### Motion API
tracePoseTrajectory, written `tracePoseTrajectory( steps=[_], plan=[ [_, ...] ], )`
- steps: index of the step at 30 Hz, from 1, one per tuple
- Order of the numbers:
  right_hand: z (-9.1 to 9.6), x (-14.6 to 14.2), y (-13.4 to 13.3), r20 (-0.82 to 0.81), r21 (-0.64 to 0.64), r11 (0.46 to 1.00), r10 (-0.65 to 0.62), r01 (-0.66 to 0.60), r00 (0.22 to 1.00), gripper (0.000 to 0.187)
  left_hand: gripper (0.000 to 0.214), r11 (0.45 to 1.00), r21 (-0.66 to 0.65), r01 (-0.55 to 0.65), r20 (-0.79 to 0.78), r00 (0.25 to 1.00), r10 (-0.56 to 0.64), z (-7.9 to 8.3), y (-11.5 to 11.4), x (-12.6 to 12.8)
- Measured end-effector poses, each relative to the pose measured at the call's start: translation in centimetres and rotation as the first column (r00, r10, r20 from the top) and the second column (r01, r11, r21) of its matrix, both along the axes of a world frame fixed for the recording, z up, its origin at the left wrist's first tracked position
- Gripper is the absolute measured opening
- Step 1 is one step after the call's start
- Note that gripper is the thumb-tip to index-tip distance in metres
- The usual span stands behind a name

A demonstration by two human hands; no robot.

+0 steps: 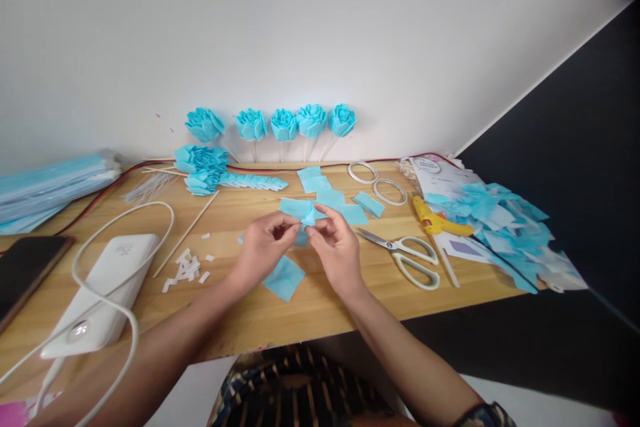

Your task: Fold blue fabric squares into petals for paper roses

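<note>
Over the middle of a wooden table (320,307), my left hand (260,250) and my right hand (337,250) meet fingertip to fingertip. Both pinch a small folded piece of light blue paper (309,218) held just above the tabletop. A loose blue paper square (284,278) lies under my wrists. More blue squares (333,200) are scattered just beyond my fingers. White-handled scissors (407,255) lie right of my right hand.
Several finished blue paper flowers (285,124) on sticks lean on the wall; more petals (203,167) lie left. A yellow glue gun (437,220), tape rings (390,191), blue scraps (500,220), a white power bank (103,290) with cable, a phone (25,267) and white snippets (187,267) surround me.
</note>
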State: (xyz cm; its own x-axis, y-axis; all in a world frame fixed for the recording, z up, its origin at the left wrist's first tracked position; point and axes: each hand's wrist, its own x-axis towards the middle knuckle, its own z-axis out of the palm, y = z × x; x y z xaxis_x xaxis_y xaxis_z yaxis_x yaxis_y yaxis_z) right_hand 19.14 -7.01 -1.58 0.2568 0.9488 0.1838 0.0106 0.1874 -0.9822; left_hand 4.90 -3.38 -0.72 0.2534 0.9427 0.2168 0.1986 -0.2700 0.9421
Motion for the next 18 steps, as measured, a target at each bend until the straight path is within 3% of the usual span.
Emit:
tracePoseTrajectory(
  steps=[11,18],
  plan=[
    [0.55,0.18,0.17,-0.251,-0.084,0.992,0.066,-0.09,0.966,0.044,0.028,0.975,-0.207,0.084,0.162,0.985,-0.05,0.8,0.71,-0.52],
    [0.64,0.17,0.16,-0.299,-0.078,0.981,0.146,-0.176,0.943,0.044,0.024,0.96,-0.217,0.179,0.182,0.973,-0.14,0.85,0.64,-0.24]
  ],
)
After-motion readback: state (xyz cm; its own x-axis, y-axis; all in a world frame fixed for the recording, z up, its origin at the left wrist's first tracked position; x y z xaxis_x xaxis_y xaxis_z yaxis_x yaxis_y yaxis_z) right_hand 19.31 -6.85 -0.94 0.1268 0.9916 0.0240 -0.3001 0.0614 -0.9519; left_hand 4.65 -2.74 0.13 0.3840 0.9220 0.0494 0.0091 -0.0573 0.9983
